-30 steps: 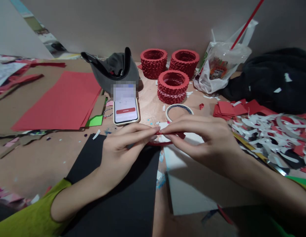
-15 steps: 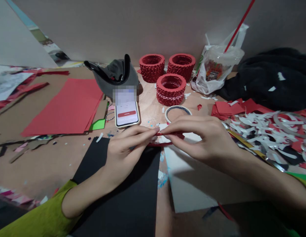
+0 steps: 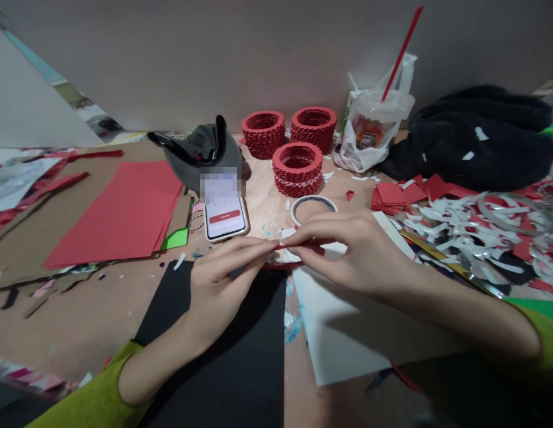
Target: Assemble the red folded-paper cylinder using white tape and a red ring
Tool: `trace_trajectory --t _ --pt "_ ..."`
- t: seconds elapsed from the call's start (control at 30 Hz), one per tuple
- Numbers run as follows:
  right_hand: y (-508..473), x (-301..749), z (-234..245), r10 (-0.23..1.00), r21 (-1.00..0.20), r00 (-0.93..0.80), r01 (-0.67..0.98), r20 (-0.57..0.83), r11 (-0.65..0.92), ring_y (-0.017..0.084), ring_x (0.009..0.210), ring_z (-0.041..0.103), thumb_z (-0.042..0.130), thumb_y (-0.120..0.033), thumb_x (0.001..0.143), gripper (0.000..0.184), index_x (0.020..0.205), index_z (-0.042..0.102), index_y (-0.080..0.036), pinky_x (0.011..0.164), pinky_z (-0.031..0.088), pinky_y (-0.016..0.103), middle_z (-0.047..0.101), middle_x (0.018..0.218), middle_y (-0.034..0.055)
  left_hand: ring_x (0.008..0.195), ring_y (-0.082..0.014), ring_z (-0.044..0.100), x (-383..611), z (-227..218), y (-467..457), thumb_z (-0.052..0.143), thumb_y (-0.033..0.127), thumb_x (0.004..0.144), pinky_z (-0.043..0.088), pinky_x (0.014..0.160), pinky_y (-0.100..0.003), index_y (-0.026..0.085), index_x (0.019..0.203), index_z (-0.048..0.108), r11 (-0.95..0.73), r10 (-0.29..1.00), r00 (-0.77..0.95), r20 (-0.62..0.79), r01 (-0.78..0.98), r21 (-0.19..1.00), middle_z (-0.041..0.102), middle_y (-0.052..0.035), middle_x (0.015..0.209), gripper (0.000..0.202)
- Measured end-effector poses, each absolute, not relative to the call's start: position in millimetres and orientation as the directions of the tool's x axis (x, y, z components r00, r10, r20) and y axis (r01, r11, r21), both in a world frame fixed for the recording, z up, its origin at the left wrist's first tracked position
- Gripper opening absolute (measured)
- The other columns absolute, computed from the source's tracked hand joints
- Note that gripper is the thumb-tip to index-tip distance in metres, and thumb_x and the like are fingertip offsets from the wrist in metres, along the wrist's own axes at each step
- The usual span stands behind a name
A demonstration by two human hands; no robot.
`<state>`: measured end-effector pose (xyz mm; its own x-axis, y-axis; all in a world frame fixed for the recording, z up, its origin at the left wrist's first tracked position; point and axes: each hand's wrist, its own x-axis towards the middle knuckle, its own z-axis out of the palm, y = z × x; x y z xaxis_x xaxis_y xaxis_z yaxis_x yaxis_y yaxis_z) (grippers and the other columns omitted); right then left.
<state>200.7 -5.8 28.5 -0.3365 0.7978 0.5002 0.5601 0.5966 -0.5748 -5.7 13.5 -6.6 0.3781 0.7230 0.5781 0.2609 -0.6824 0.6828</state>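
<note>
Left hand [image 3: 223, 276] and right hand [image 3: 354, 252] apparently pinch red paper [image 3: 319, 250], tape rim [image 3: 293, 213] close beyond

Grey cap [image 3: 200, 142] behind a lit phone [image 3: 225, 221], bagged cup [image 3: 394, 106] beside dark cloth [image 3: 503, 142]

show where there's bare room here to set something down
Mostly bare tabletop, dotted with scraps, lies left of the black sheet and below the cardboard. A smaller patch lies between the phone and the front red ring. Crowded: the right, with paper strips, and the middle, where left hand and right hand hold a red piece.
</note>
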Motion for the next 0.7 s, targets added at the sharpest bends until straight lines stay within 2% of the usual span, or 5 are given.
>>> trace_trajectory --t 0.2,0.4,0.57,0.7 --pt "-4.5 202.0 25.9 0.755 -0.547 -0.384 0.525 0.531 0.652 0.015 0.075 0.068 0.061 -0.009 0.084 0.015 0.086 0.074 -0.017 0.069 0.05 0.025 0.076 0.084 0.0033 0.087 -0.0121 0.069 -4.9 -6.5 12.8 0.064 0.005 0.084 0.057 0.077 -0.023 0.031 0.106 0.073 -0.702 0.707 0.377 0.599 0.27 0.659 0.075 0.0007 0.096 0.035" --pt "-1.1 206.6 32.3 0.807 -0.6 -0.364 0.541 0.466 0.59 0.015 0.075 0.068 0.064 -0.014 0.084 0.012 0.087 0.074 -0.019 0.07 0.05 0.026 0.076 0.085 0.0025 0.086 -0.0143 0.07 -2.0 -5.4 13.2 0.068 0.011 0.082 0.059 0.08 -0.027 0.028 0.102 0.075 -0.628 0.777 0.301 0.552 0.315 0.712 0.076 -0.0013 0.096 0.027" --pt "-0.5 206.0 31.0 0.796 -0.582 -0.348 0.547 0.495 0.602 0.015 0.074 0.067 0.063 -0.011 0.083 0.012 0.085 0.074 -0.018 0.071 0.049 0.027 0.075 0.083 0.0027 0.084 -0.0142 0.07 -0.3 -4.2 12.6 0.068 0.011 0.082 0.059 0.076 -0.026 0.028 0.101 0.075 -0.618 0.785 0.289 0.549 0.3 0.727 0.076 -0.0013 0.095 0.026" --pt "-2.9 202.6 27.2 0.807 -0.613 -0.327 0.528 0.492 0.588 0.015 0.074 0.067 0.064 -0.011 0.083 0.012 0.086 0.074 -0.017 0.07 0.049 0.027 0.075 0.083 0.0032 0.084 -0.0127 0.07 1.4 -4.0 10.5 0.068 0.009 0.082 0.057 0.075 -0.023 0.027 0.103 0.074 -0.596 0.8 0.282 0.53 0.263 0.759 0.076 -0.0012 0.094 0.029"
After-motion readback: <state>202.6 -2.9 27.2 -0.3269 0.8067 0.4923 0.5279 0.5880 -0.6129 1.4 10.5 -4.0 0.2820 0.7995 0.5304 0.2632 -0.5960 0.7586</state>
